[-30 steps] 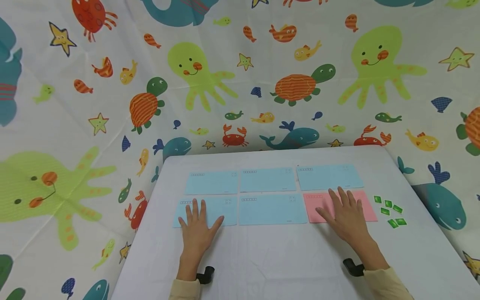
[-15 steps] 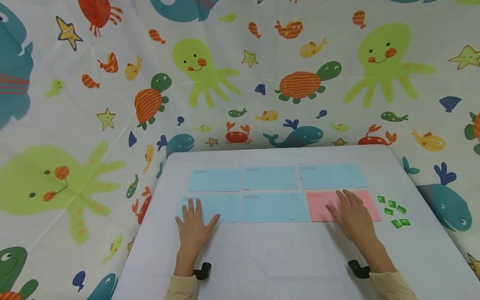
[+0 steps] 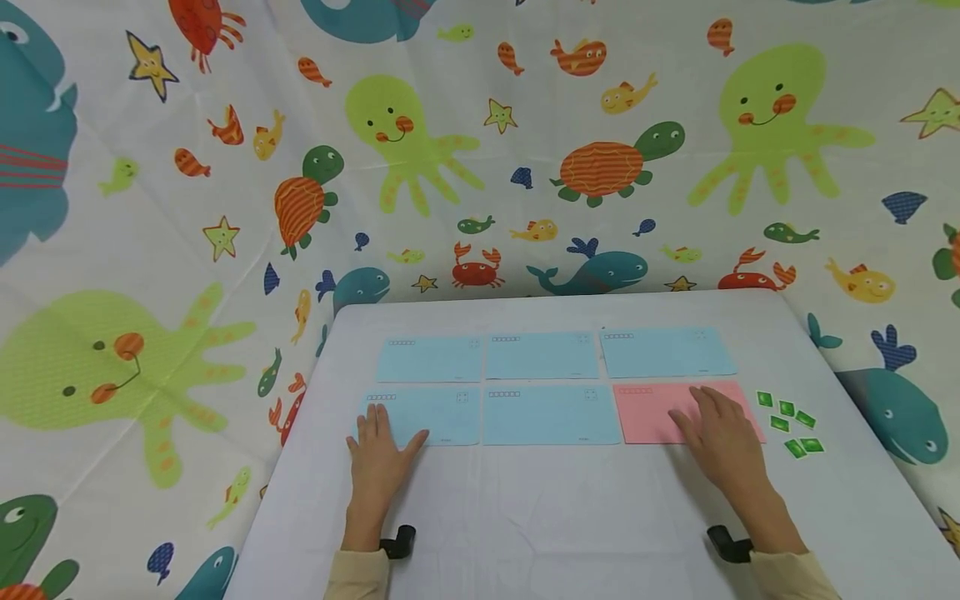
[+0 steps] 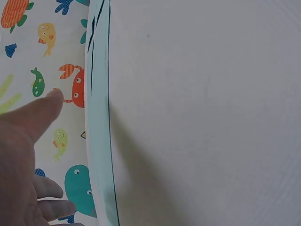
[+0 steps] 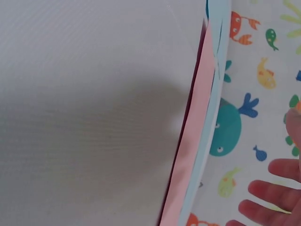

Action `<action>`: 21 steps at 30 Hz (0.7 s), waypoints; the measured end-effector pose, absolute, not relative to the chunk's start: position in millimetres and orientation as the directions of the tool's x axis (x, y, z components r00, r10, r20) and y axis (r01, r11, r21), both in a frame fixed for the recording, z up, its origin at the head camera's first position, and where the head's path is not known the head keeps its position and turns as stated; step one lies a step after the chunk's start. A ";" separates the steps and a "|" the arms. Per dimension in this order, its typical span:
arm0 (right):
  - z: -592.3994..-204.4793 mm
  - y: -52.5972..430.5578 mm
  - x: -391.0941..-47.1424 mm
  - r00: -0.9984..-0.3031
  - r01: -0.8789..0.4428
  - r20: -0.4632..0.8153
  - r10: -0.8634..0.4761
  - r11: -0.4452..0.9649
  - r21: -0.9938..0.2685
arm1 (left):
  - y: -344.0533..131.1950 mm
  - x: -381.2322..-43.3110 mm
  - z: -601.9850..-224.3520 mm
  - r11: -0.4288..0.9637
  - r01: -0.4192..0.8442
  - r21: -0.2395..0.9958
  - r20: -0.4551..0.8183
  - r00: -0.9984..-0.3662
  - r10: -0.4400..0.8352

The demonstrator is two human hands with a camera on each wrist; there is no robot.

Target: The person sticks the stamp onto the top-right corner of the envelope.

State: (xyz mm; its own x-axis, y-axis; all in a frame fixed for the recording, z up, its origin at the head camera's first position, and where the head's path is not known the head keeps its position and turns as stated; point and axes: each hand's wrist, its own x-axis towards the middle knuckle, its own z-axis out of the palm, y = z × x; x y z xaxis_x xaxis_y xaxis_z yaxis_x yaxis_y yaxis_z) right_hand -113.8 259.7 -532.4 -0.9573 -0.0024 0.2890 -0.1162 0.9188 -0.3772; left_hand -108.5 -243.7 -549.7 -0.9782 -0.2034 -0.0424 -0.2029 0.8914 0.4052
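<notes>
My left hand has its fingers spread over the lower left part of a blue envelope in the front row. Over a pink envelope at the front right is my right hand, fingers loosely bent and holding nothing. In the left wrist view, thumb and fingers of the left hand show with nothing between them. The right wrist view has the fingers of the right hand at its edge, likewise bare, and the pink envelope seen edge-on.
Another blue envelope lies in the front row's middle. Three more form the back row, including a blue envelope at right. Several small green pieces lie right of the pink envelope. A sea-animal cloth hangs behind the white table.
The left hand has drawn back slightly towards the near left. The right hand has shifted right and nearer, its fingers less spread than before. The envelopes and green pieces keep their layout.
</notes>
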 end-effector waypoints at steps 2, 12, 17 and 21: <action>-532.6 261.6 -112.8 -0.952 -0.121 0.306 -0.001 0.920 -0.372 | -245.9 -108.4 -550.1 0.883 -0.211 0.418 -0.047 -0.976 -0.211; -532.7 273.6 -104.8 -0.956 -0.088 0.293 0.032 0.917 -0.389 | -261.7 -113.2 -552.1 0.834 -0.279 0.476 -0.095 -0.959 -0.266; -537.2 278.4 -101.6 -0.955 -0.084 0.293 0.039 0.914 -0.396 | -270.7 -109.8 -556.3 0.819 -0.315 0.480 -0.124 -0.948 -0.292; -541.4 280.4 -100.1 -0.951 -0.079 0.306 0.046 0.920 -0.384 | -276.4 -107.2 -559.9 0.808 -0.325 0.491 -0.131 -0.945 -0.300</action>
